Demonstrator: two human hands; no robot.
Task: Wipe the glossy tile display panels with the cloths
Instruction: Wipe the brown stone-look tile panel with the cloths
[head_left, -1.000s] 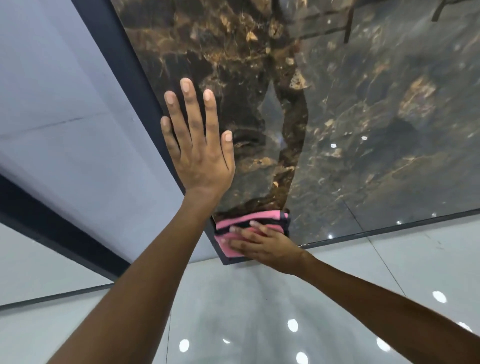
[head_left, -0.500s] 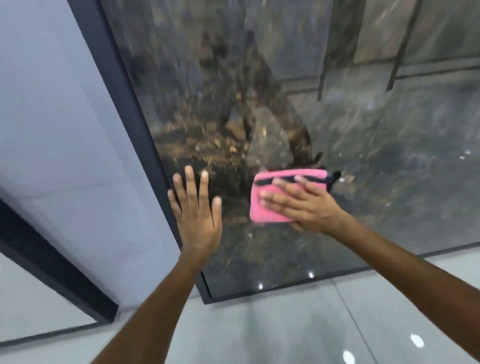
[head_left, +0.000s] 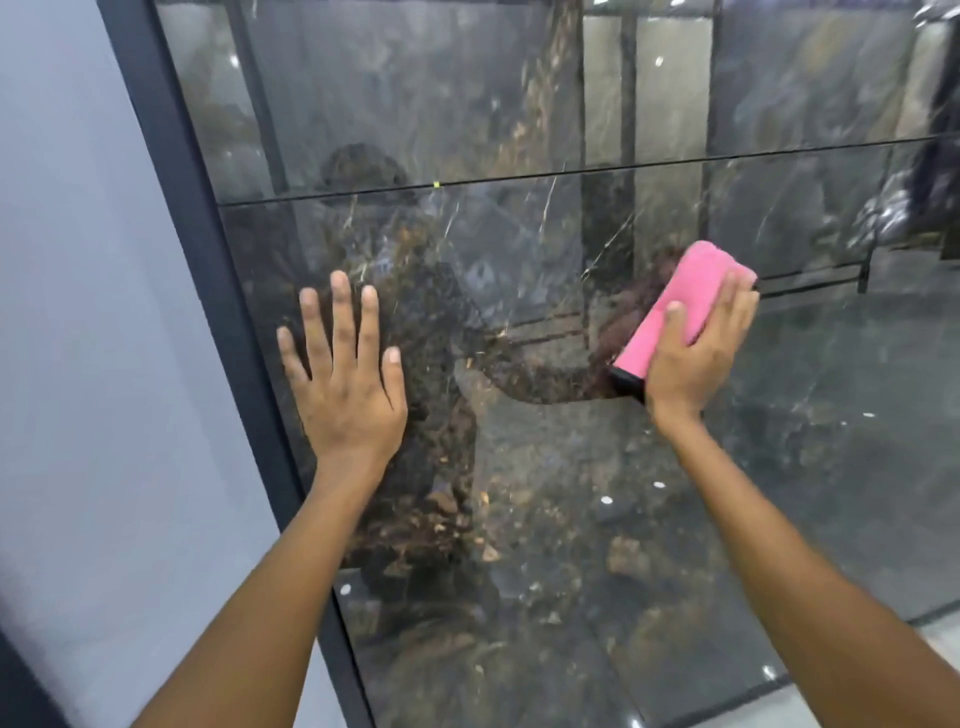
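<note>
A dark glossy marble-look tile panel (head_left: 571, 493) with brown veining stands upright in front of me and fills most of the view. My left hand (head_left: 345, 384) lies flat on it near its left edge, fingers spread and straight. My right hand (head_left: 691, 358) presses a folded pink cloth (head_left: 670, 306) with a dark trim against the panel to the right of centre, fingers and thumb laid over the cloth. The cloth is tilted, with its upper end to the right. Reflections of me and the room show in the gloss.
A dark metal frame (head_left: 208, 291) runs down the panel's left edge, with a pale grey wall panel (head_left: 78, 312) beyond it. A thin horizontal seam (head_left: 519, 179) crosses the upper panel. A strip of glossy pale floor (head_left: 930, 670) shows at the bottom right.
My right hand has slid the pink cloth up from the panel's bottom left corner and to the right. My view has lifted, and my left hand stays flat on the panel.
</note>
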